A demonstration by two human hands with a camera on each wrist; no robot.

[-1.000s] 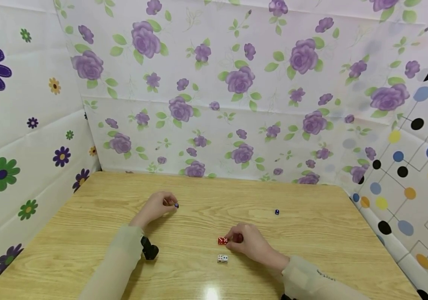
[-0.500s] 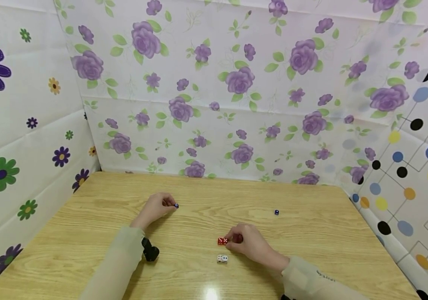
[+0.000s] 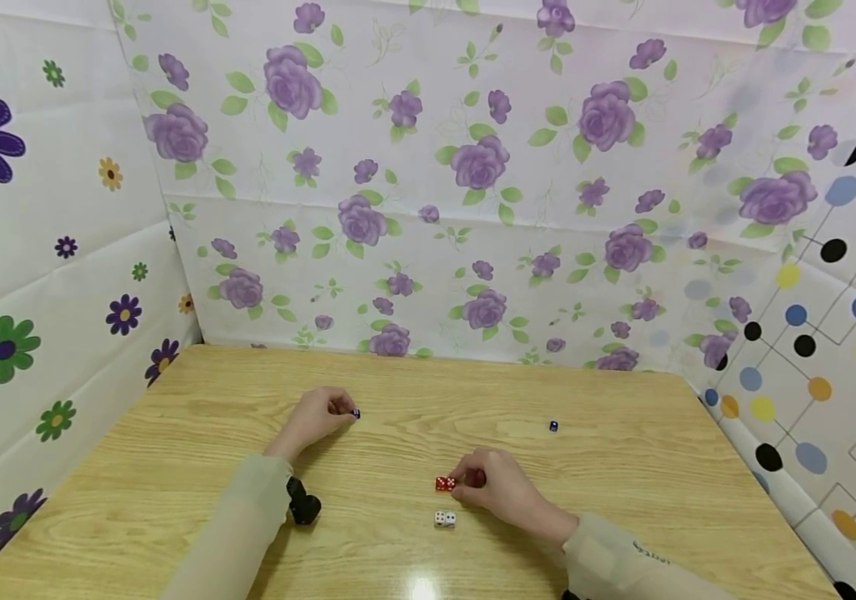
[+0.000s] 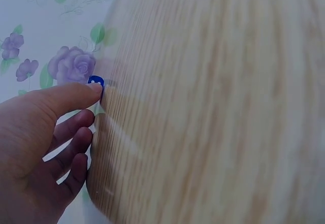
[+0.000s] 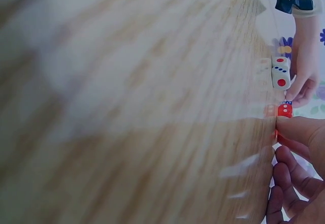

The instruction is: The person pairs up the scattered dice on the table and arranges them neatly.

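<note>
At the left of the table, my left hand (image 3: pixel 317 417) pinches a small blue die (image 3: pixel 356 413) between thumb and finger. The left wrist view shows that blue die (image 4: pixel 95 80) at the thumb tip, its lower part hidden. My right hand (image 3: pixel 498 485) pinches the right-hand red die (image 3: pixel 451 483), which sits side by side with another red die (image 3: pixel 440 483). Two white dice (image 3: pixel 445 519) stand together nearer to me; the right wrist view also shows these white dice (image 5: pixel 281 74). A second blue die (image 3: pixel 553 426) lies alone farther back on the right.
The wooden table (image 3: pixel 397 442) has a glossy top. Flowered cloth (image 3: pixel 428 267) hangs along its back edge, with more flowered cloth (image 3: pixel 75 317) at the left and dotted cloth (image 3: pixel 810 333) at the right. A black wrist device (image 3: pixel 303 502) sits on my left wrist.
My left hand has shifted very slightly to the right and toward me with the blue die. My right hand and the red and white dice have stayed put.
</note>
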